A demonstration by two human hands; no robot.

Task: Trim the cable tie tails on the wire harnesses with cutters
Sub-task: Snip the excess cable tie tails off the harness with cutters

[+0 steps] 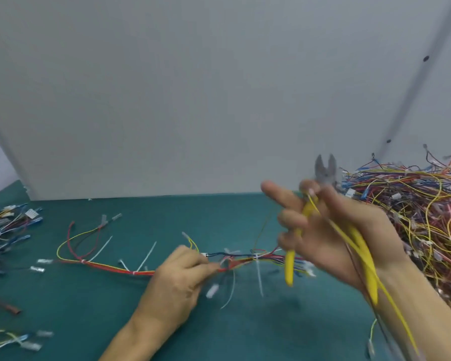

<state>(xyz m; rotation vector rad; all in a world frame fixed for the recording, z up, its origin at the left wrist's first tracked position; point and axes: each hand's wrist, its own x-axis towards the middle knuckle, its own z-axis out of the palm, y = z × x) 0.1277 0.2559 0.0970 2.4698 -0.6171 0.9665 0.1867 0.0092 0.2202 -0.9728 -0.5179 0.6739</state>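
A wire harness [107, 265] of red, yellow and dark wires lies across the green mat, with several white cable tie tails [147, 255] sticking up from it. My left hand [177, 280] pinches the harness near its middle. My right hand [331, 230] is raised above the mat and holds yellow-handled cutters [324, 170], grey jaws apart and pointing up. A thin yellow wire is pinched with the cutters and trails down past my wrist. The frame is blurred by motion.
A big tangled heap of harnesses [422, 204] fills the right side. Another pile of harnesses [5, 225] with white connectors lies at the left edge, and loose terminals [41, 265] are scattered on the green mat [245, 334]. A grey wall [193, 100] stands behind.
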